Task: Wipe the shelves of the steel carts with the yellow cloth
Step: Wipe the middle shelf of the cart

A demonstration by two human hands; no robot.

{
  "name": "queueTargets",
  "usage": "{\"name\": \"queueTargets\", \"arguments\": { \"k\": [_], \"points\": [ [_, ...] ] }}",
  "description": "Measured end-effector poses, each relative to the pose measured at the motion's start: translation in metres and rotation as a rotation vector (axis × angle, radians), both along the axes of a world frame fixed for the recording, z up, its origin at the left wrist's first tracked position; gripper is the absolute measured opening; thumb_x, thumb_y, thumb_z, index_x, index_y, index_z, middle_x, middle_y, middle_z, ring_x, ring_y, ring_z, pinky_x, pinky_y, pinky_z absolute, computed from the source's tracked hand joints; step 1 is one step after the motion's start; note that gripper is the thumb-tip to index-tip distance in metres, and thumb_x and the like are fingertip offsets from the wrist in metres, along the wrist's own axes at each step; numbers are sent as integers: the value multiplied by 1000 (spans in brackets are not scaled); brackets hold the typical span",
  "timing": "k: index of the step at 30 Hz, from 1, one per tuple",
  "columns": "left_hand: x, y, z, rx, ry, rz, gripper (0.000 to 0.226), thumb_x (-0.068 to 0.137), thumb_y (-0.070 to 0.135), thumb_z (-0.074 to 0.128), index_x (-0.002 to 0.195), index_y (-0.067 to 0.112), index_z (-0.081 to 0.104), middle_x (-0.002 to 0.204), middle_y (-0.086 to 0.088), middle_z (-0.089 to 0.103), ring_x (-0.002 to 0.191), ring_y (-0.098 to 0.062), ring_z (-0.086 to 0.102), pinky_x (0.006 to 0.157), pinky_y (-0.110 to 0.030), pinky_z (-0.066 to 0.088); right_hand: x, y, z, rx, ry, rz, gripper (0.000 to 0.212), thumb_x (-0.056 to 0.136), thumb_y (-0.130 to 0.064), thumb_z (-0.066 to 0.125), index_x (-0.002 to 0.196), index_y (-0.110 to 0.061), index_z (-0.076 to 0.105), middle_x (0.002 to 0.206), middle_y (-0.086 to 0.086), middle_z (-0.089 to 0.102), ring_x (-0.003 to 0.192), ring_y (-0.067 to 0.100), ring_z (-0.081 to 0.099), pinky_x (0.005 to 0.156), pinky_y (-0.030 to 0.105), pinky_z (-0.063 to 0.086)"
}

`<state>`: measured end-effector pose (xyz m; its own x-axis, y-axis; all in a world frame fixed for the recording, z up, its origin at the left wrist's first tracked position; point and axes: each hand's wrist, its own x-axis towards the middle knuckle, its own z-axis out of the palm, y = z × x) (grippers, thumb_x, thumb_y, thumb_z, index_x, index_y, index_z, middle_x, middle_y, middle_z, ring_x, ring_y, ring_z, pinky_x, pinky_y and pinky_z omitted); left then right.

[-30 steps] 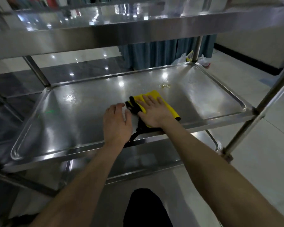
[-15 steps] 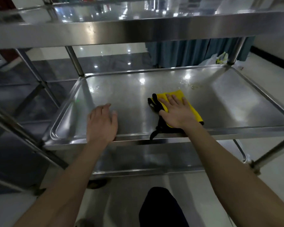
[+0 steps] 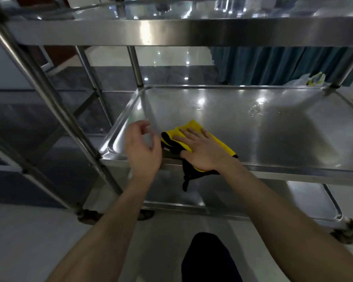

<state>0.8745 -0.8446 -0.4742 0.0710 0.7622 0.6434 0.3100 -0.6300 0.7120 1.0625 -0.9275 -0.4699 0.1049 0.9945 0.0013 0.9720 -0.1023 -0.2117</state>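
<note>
While right hand [image 3: 204,153] presses flat on yellow cloth [image 3: 192,126], left hand [image 3: 142,153] hovers beside, grip loose.

1 yellow cloth [image 3: 194,129], approx. ctr. 2 hands: left hand [image 3: 142,151] at its 9 o'clock, right hand [image 3: 204,153] on top. 3 shelves on this cart: top shelf [image 3: 171,31] at 12, middle shelf [image 3: 273,129], bottom shelf [image 3: 283,196] at 5. 1 plastic bag [image 3: 303,80] at 1 o'clock.

Free room lies over the middle shelf [image 3: 283,135] toward the right of the frame. The top shelf [image 3: 171,32] closes it above, and a post [image 3: 53,98] bars the left.
</note>
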Motion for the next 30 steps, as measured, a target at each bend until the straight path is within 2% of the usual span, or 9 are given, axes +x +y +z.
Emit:
{"name": "queueTargets", "arguments": {
  "k": [3,5,7,8,11,15,21,25,30],
  "points": [
    [-67,12,-20,74,-143,426,44,92,19,72,129,1,54,120,-14,53,110,-35,54,100,-49,47,-2,1,0,-12,-12,-33,65,106,-51,40,167,-48,18,179,-13,3,165,12,-2,133,52,-4],
    [-100,30,-24,-5,-185,511,66,96,28,73,144,-7,46,137,-23,52,129,-40,51,117,-45,40,-4,5,-3,-16,-10,-58,66,105,-52,38,167,-49,17,179,-14,2,165,11,-3,132,51,-7],
    [-117,44,-17,-243,-201,348,69,103,46,62,155,7,42,148,-12,55,139,-33,53,120,-41,40,-8,11,-4,-29,3,-90,67,103,-54,34,167,-49,16,179,-14,1,165,11,-5,132,51,-8],
    [-120,49,-15,-303,-173,266,54,106,49,54,150,18,47,141,-5,64,130,-30,61,114,-42,47,-9,14,-4,-33,3,-113,68,101,-56,31,167,-49,15,179,-13,0,165,12,-5,132,52,-8],
    [-126,55,-13,-235,-52,202,17,112,44,41,114,31,52,100,5,70,90,-22,69,86,-50,59,-20,37,-6,-42,9,-192,69,100,-60,28,167,-50,13,179,-12,-2,165,14,-7,131,54,-7],
    [-141,68,-20,-187,27,148,14,111,44,43,108,34,52,88,13,69,77,-5,69,69,-28,53,-52,101,-2,-41,-4,-272,72,102,-63,26,169,-45,8,180,-6,-4,165,20,-8,131,57,-8],
    [-151,78,-25,-102,16,39,24,110,38,51,117,16,57,88,8,69,76,-5,68,71,-27,53,-118,175,3,-53,-25,-188,70,105,-61,24,170,-41,9,180,-3,-2,166,21,-4,131,58,-6],
    [-156,80,-20,-111,-19,-24,33,110,33,59,137,14,58,105,-9,77,88,-29,74,77,-40,60,-151,155,2,-44,-9,-152,71,105,-67,28,170,-42,13,180,-5,2,166,19,-2,131,57,-3],
    [-159,89,-21,-113,15,-116,23,109,36,55,120,17,58,98,-1,72,87,-28,70,77,-48,58,-178,89,1,36,-154,-25,92,92,-75,54,169,-38,19,179,-3,14,165,22,13,131,57,10]
  ]
}}
